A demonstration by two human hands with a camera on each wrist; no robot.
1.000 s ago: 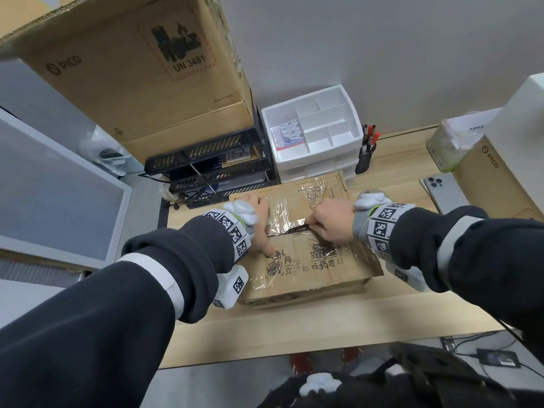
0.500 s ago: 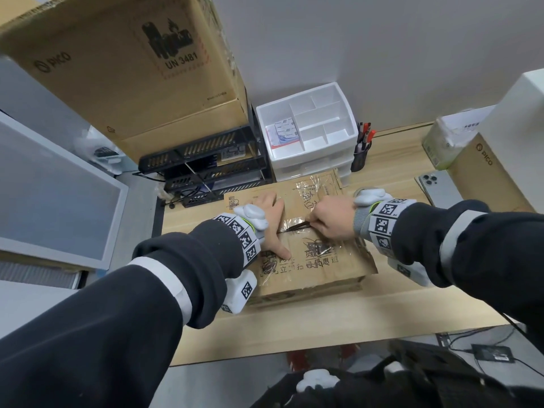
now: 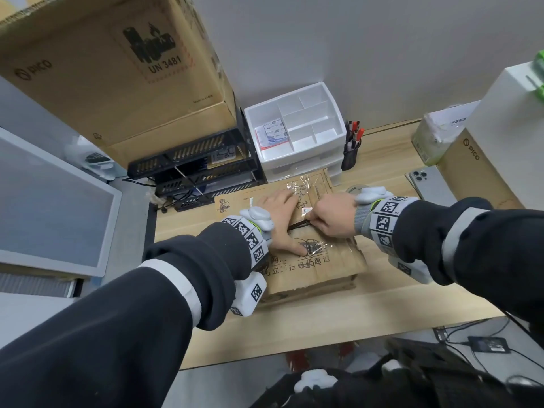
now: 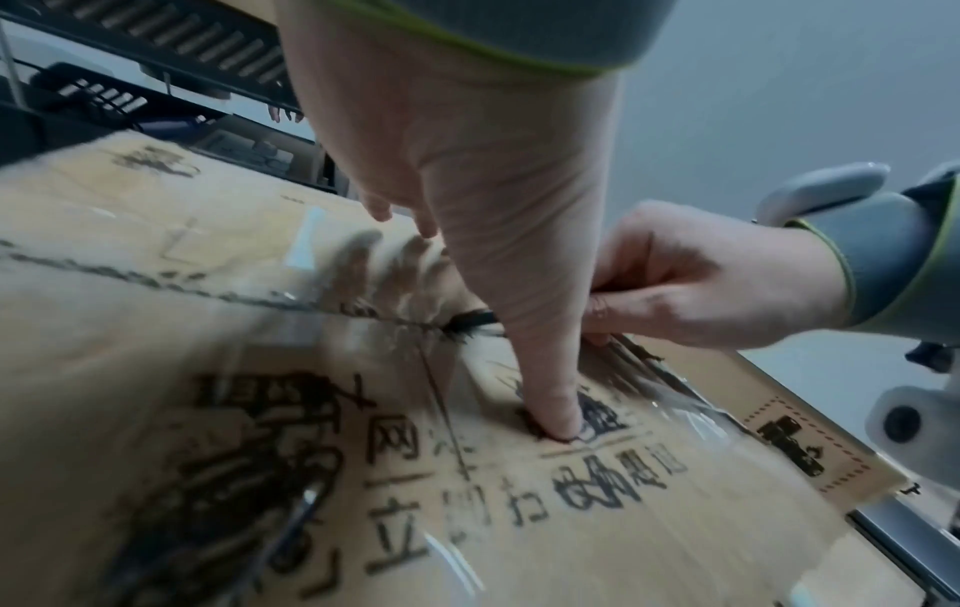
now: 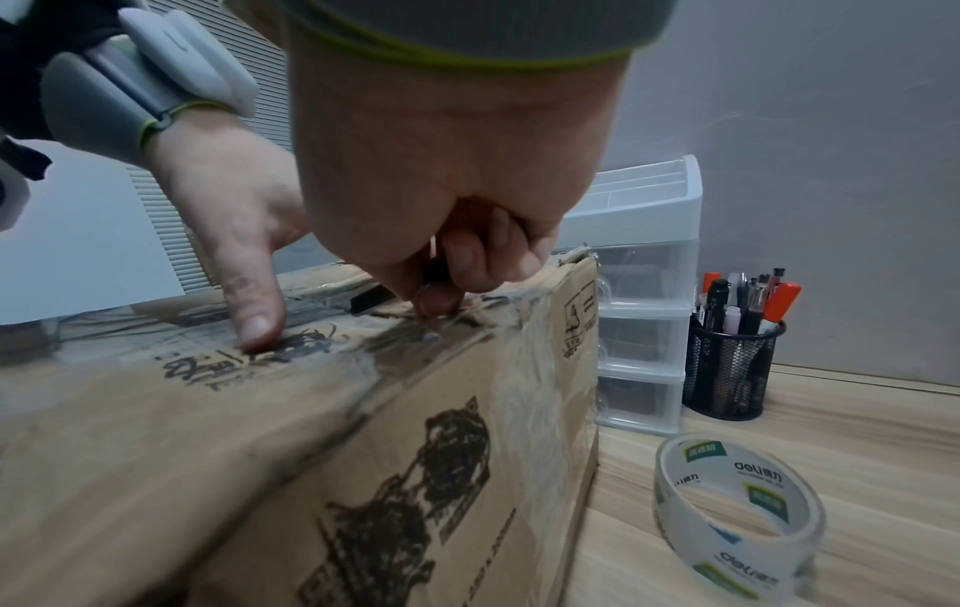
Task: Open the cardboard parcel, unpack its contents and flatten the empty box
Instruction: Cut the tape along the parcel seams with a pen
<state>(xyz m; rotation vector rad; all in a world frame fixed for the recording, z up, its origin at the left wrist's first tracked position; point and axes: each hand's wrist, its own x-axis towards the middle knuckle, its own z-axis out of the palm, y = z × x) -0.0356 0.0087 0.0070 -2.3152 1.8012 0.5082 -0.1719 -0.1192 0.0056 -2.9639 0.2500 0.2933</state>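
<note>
A flat cardboard parcel (image 3: 321, 269) with black print and clear tape lies shut on the wooden desk (image 3: 338, 328). My left hand (image 3: 279, 222) presses flat on its top with fingers spread, thumb (image 4: 550, 394) on the print. My right hand (image 3: 329, 216) is curled round a thin dark blade (image 3: 298, 225), whose tip sits in the taped centre seam (image 4: 260, 304). The same blade (image 5: 368, 300) shows under my right fingers (image 5: 467, 263) in the right wrist view. The parcel's contents are hidden.
A roll of clear tape (image 5: 738, 513) lies on the desk right of the parcel. Behind stand a white drawer organiser (image 3: 297, 136), a mesh pen cup (image 3: 350, 156) and black wire trays (image 3: 191, 169). A phone (image 3: 426, 184) and a PICO box (image 3: 477, 175) are at the right.
The view has shifted slightly. My left hand has slid further across the parcel top toward the far side, and my right hand with the blade has moved a little along the seam.
</note>
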